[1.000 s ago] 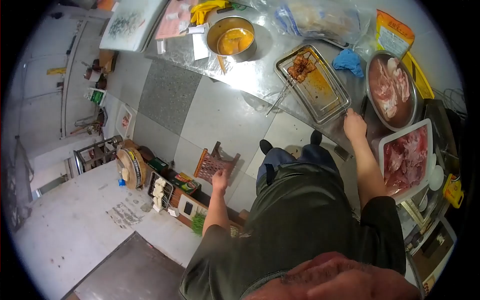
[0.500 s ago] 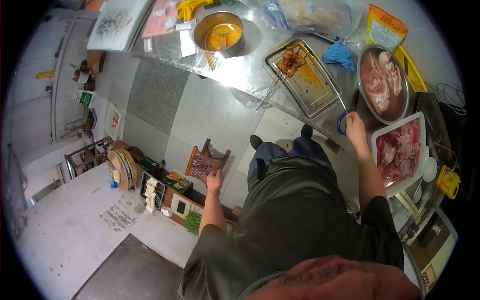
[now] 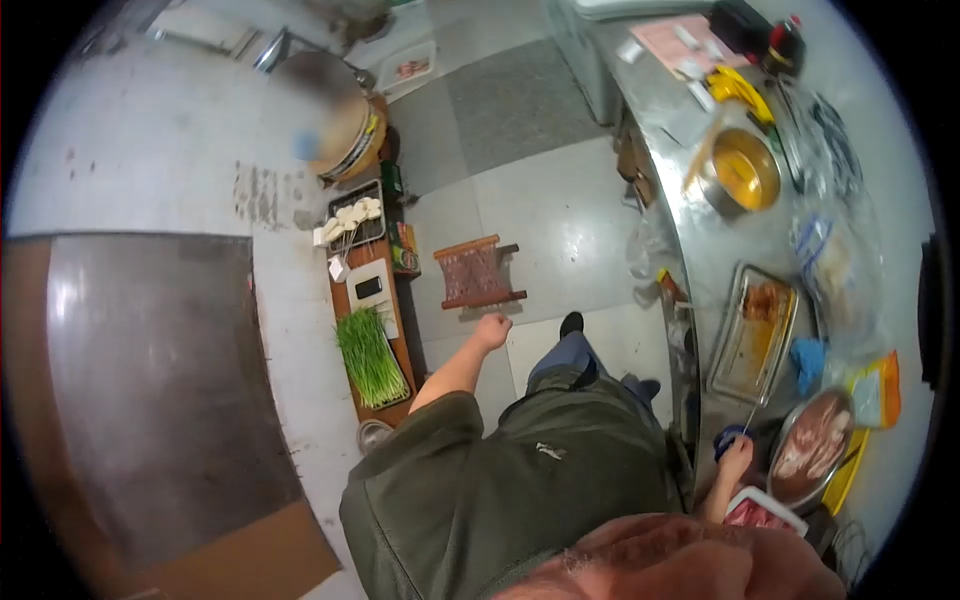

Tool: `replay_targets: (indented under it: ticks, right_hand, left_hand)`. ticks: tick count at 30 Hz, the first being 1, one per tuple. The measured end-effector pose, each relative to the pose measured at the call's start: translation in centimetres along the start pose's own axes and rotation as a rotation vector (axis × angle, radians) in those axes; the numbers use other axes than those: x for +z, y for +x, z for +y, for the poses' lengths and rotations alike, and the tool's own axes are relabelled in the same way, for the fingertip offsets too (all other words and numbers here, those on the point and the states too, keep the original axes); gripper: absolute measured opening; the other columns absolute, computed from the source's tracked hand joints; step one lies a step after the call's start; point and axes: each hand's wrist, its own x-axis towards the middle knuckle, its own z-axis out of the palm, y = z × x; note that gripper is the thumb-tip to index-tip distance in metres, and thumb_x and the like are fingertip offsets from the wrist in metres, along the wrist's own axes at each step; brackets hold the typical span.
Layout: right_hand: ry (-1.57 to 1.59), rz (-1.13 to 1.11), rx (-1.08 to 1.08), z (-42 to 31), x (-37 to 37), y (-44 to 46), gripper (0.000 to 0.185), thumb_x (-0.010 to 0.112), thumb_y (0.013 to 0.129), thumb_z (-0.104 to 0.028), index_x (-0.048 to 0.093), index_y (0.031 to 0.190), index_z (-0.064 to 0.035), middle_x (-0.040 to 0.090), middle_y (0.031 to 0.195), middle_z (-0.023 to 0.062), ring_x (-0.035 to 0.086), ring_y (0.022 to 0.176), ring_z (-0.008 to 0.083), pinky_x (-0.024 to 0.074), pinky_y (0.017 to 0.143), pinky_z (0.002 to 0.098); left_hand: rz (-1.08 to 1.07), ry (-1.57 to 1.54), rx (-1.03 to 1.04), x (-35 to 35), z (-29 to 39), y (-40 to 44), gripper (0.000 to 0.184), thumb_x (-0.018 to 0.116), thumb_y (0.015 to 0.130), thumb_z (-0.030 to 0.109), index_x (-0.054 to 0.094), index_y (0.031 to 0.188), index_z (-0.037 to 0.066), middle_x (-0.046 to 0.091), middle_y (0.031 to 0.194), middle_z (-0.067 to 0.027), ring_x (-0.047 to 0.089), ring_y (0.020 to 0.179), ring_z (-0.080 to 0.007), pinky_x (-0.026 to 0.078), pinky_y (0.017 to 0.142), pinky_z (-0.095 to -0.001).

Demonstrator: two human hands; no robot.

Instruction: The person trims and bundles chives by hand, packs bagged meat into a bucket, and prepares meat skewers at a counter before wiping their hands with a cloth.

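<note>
My left hand (image 3: 492, 330) is closed in a loose fist over the floor, beside a low stool (image 3: 475, 272) with a woven seat; nothing shows in it. My right hand (image 3: 738, 455) is at the metal counter, closed on a thin metal skewer (image 3: 751, 416) whose tip points to the rectangular metal tray (image 3: 727, 357). Browned meat (image 3: 768, 300) and orange sauce lie in that tray. A blue loop-shaped handle (image 3: 727, 437) is right beside my right fingers. Close by are an oval bowl of raw meat (image 3: 812, 445) and a white tub of red meat (image 3: 757, 510), partly hidden by my forearm.
On the counter stand a pot of orange liquid (image 3: 745, 175), a blue glove (image 3: 808, 362), plastic bags (image 3: 835, 265) and a yellow packet (image 3: 876, 390). To my left, a bench holds green stalks (image 3: 370, 358), a phone (image 3: 369, 287), white pieces on a rack (image 3: 357, 215) and a round chopping block (image 3: 350, 140).
My view and body have turned left, so the counter is now on the right and the bench shows more fully. The skewer stays in my right hand; my left is still closed.
</note>
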Motion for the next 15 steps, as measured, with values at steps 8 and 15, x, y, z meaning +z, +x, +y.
replay_targets:
  ticks: [8,15]
  right_hand:
    - [0.243,-0.039,0.221,-0.8,2.9,1.0,0.027,0.051,0.088,-0.023,0.056,0.084,0.0023,0.050,0.068,0.0049,0.046,0.064,0.0184,0.0402,0.063,0.0325]
    - [0.165,0.043,0.396,-9.8,1.7,-4.5,0.027,0.050,0.088,-0.025,0.057,0.086,0.0013,0.053,0.076,0.0051,0.046,0.066,0.0177,0.0384,0.059,0.0314]
  left_hand:
    - [0.036,-0.050,-0.120,-1.7,-8.9,-0.2,0.038,0.048,0.084,0.033,0.066,0.098,0.002,0.062,0.101,-0.0238,0.058,0.099,-0.0393,0.045,0.086,-0.0447]
    - [0.096,-0.112,-0.239,-6.0,-16.1,2.2,0.033,0.051,0.085,0.025,0.062,0.092,-0.005,0.064,0.084,-0.0214,0.061,0.079,-0.0314,0.047,0.074,-0.0409]
